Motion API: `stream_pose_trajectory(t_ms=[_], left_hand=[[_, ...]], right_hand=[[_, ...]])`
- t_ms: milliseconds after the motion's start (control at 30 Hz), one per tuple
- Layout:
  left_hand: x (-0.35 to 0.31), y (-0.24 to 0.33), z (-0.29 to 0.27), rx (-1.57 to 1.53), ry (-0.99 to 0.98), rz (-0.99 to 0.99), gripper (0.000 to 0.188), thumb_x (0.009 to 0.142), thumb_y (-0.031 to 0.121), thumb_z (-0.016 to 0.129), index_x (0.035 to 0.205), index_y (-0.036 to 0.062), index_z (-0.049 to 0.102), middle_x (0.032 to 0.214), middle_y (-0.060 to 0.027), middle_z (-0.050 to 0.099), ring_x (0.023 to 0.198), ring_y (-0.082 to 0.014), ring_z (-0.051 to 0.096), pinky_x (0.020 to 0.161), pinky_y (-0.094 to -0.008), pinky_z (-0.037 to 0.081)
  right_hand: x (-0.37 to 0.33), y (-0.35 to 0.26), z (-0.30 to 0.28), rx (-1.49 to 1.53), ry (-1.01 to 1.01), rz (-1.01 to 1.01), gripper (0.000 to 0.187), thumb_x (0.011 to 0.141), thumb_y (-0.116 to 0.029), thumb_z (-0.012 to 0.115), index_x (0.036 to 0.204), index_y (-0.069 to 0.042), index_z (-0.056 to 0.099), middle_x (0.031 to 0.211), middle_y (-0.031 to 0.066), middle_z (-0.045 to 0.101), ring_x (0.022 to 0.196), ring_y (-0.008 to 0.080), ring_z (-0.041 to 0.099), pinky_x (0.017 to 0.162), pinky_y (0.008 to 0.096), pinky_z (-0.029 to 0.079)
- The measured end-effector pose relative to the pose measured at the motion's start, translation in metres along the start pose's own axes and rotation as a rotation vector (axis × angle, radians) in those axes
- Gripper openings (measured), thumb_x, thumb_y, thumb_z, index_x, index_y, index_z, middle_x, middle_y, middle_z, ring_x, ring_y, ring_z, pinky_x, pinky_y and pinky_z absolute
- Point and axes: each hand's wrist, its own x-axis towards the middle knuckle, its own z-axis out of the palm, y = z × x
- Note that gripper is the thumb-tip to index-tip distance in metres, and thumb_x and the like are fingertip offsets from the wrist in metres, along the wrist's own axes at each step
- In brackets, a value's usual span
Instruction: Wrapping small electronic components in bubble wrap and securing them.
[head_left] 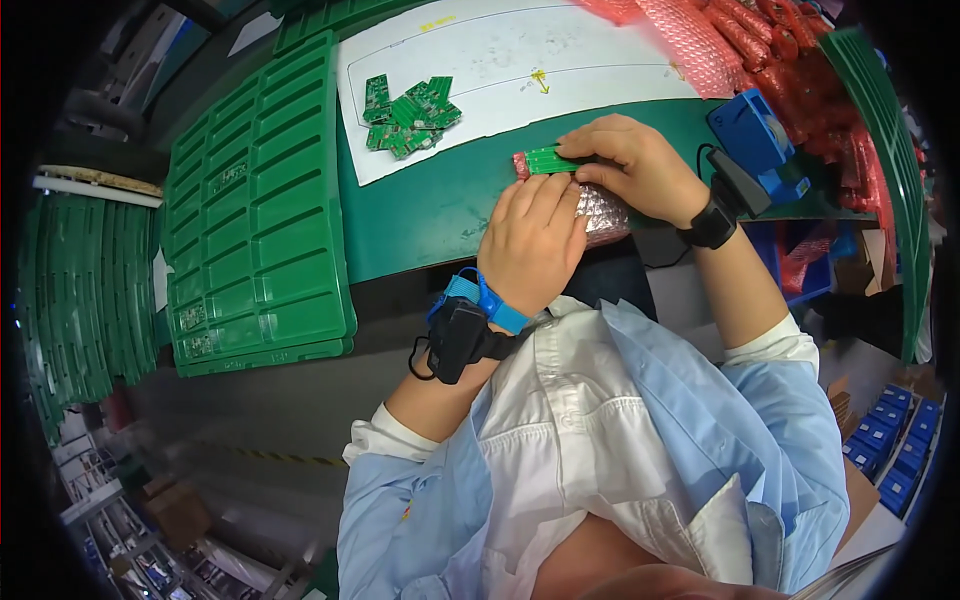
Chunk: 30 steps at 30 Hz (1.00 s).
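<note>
While the right hand (637, 168) pinches its right end between thumb and bent fingers, a green circuit board (548, 160) sits above the smooth green bench (425, 225); the left hand (533, 235) lies fingers together at its near edge, any grip hidden. Pink bubble wrap (605, 215) shows at five o'clock. A white sheet (470, 65) at twelve bears yellow marks, loose boards (410, 115) piled on it at ten. At nine stands a ribbed, compartmented green tray (290, 210); at three, a blue dispenser (750, 135).
</note>
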Motion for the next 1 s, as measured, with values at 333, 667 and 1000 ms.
stream_pose_trajectory(t_ms=[333,667,1000], left_hand=[[0.003,0.003,-0.001,0.059,0.041,0.001,0.029,0.081,0.016,0.070,0.108,0.0041,0.070,0.123,-0.0119,0.063,0.112,-0.0308,0.058,0.096,-0.0443,0.045],[0.000,0.006,-0.004,0.123,0.000,0.025,0.029,0.084,0.017,0.067,0.109,0.0031,0.068,0.123,-0.0107,0.063,0.117,-0.0291,0.055,0.099,-0.0439,0.044],[-0.017,0.012,-0.015,0.023,-0.023,-0.012,0.031,0.081,0.012,0.067,0.110,0.0011,0.067,0.111,-0.0101,0.063,0.110,-0.0277,0.056,0.093,-0.0404,0.046]], right_hand=[[-0.008,0.020,0.004,0.196,-0.014,0.051,0.028,0.078,-0.001,0.074,0.105,-0.002,0.070,0.109,0.0133,0.069,0.103,0.0297,0.064,0.088,0.0350,0.051],[0.006,0.003,-0.004,-0.046,-0.095,0.136,0.024,0.082,0.000,0.068,0.106,0.000,0.064,0.098,0.0134,0.059,0.089,0.0287,0.058,0.078,0.0356,0.049],[0.000,-0.020,-0.005,-0.189,-0.013,-0.082,0.019,0.071,-0.001,0.074,0.083,0.000,0.060,0.084,0.0116,0.056,0.081,0.0318,0.056,0.070,0.0394,0.047]])
